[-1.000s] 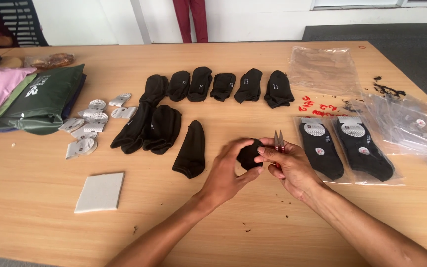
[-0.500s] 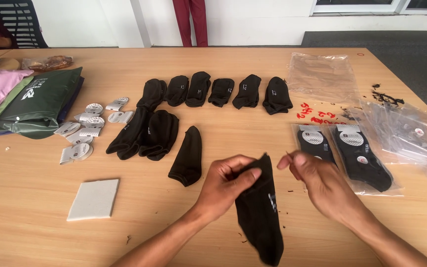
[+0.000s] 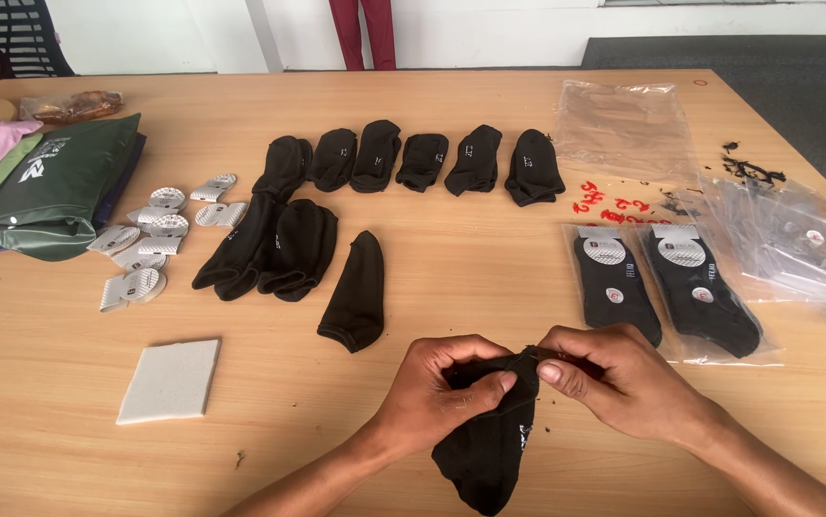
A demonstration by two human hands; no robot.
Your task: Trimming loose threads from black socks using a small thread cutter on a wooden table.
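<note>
Left hand: fingers curled tight, thumb + forefinger pinching top edge of a black sock.
Right hand: closed in a pinch on same edge, just beside the left – fingertips nearly meet.
Sock: near edge of table, in front of the person, hangs down from the pinch, toe end low in view; small pale mark on its side.
Single sock: flat, just above left hand, apart from it.
Sock pile: a few overlapped, left of the single.
Row of folded socks: six or so, further back.
Packed socks: two clear packs, right, near right hand.
Card labels: scattered, left.
White pad: lower left.
Empty bags: far right – clear, heaped.
</note>
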